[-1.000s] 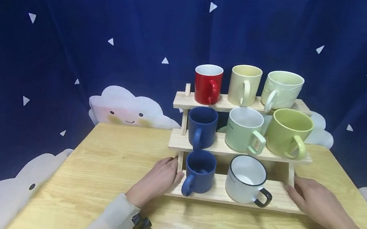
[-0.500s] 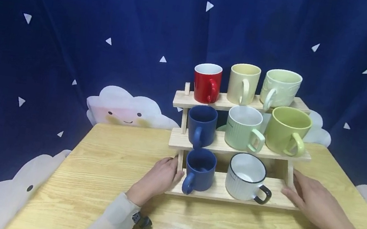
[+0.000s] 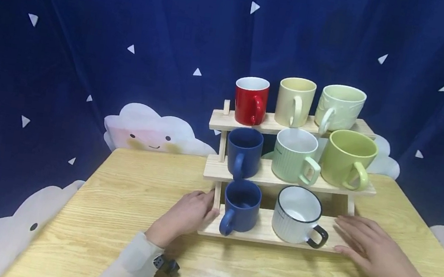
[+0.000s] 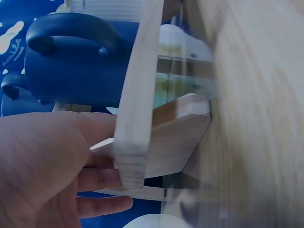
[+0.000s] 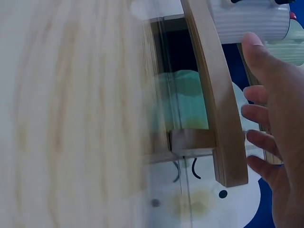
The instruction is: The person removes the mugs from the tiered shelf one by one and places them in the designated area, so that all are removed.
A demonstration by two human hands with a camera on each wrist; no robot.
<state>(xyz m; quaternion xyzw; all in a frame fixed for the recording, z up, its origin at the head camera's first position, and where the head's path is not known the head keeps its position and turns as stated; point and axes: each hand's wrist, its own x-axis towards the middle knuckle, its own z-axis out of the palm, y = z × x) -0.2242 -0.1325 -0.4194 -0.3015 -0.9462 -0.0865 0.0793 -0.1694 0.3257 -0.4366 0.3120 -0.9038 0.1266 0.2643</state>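
Note:
A three-tier wooden display stand [image 3: 264,236] holds several mugs. My left hand [image 3: 183,214] grips the left end of its bottom shelf; in the left wrist view the thumb and fingers lie about the board's end [image 4: 135,123]. My right hand [image 3: 379,255] is at the right end of that shelf, fingers extended, thumb apart from them. In the right wrist view a gap shows between that hand [image 5: 280,114] and the nearest wooden bar [image 5: 216,85]. On the bottom shelf stand a dark blue mug [image 3: 243,211] and a white mug [image 3: 292,225] with black rim and handle.
The middle shelf bears a blue mug [image 3: 244,148], a mint mug [image 3: 291,159] and a green mug [image 3: 345,162]. Above are a red mug [image 3: 245,102], a cream mug [image 3: 287,102] and a pale green mug [image 3: 345,110]. Behind the wooden table [image 3: 149,180] hangs a blue curtain [image 3: 170,19].
My right hand has let go of the stand's right side and its fingers have straightened. The left hand has shifted slightly left. The stand and mugs stay in place.

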